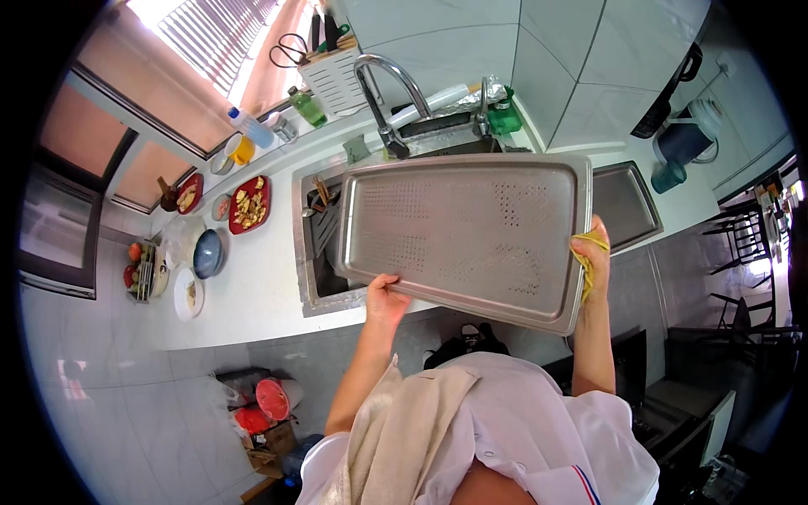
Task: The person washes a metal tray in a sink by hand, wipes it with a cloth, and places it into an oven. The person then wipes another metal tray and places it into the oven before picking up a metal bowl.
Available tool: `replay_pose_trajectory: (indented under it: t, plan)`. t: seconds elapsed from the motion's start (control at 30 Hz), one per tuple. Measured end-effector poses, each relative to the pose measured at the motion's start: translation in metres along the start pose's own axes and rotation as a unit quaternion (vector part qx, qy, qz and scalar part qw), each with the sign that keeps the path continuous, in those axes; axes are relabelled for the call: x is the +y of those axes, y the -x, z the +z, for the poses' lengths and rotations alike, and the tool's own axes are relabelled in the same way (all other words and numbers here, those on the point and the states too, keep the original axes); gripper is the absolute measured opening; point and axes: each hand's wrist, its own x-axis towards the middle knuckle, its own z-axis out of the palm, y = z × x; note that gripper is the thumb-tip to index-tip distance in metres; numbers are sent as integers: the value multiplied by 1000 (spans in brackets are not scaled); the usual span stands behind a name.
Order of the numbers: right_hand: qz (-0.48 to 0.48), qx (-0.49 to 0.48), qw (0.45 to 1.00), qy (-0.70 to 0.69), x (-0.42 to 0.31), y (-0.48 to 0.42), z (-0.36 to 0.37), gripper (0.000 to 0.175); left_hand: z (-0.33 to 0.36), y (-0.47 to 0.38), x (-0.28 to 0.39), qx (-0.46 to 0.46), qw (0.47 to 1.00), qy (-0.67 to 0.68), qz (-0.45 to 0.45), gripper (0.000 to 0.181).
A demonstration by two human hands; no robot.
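Note:
A large perforated metal tray [464, 233] is held over the sink's right part and the counter's front edge. My left hand [386, 300] grips its near rim toward the left corner. At the right rim, my right hand [593, 255] holds the tray together with a yellow cloth [588, 265] pressed against the edge. The tray hides much of the sink [328, 290]. Behind it stands a chrome gooseneck faucet [394, 82]. A second metal tray [625, 202] lies on the counter to the right, partly covered by the held one.
On the left counter [259, 284] are a red plate of food [249, 205], a dark blue bowl [207, 254] and a white bowl [189, 294]. A knife holder [334, 76] and bottles line the sill. A green glass [668, 177] stands at the right. Bins [274, 399] stand on the floor.

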Motion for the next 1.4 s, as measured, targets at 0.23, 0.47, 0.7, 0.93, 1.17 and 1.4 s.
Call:
replay_pose_trajectory:
  t: [0.23, 0.47, 0.7, 0.93, 1.17, 1.4]
  plan:
    - [98, 13, 993, 57, 58, -24, -60, 11, 16, 34, 35, 171, 977, -103, 74, 18]
    - [142, -21, 987, 73, 91, -86, -77, 12, -8, 72, 62, 224, 958, -136, 113, 21]
    - [3, 51, 934, 354, 118, -109, -37, 15, -25, 80, 71, 247, 953, -121, 128, 18]
    - [-137, 42, 800, 583, 130, -56, 53, 28, -60, 80, 89, 277, 942, -107, 159, 16]
    - [-87, -194, 889, 405, 221, 19, 185, 31, -117, 71, 97, 227, 966, -76, 94, 16]
    - [-65, -473, 818, 321, 305, 79, 288, 36, -126, 78, 106, 190, 967, -133, 101, 6]
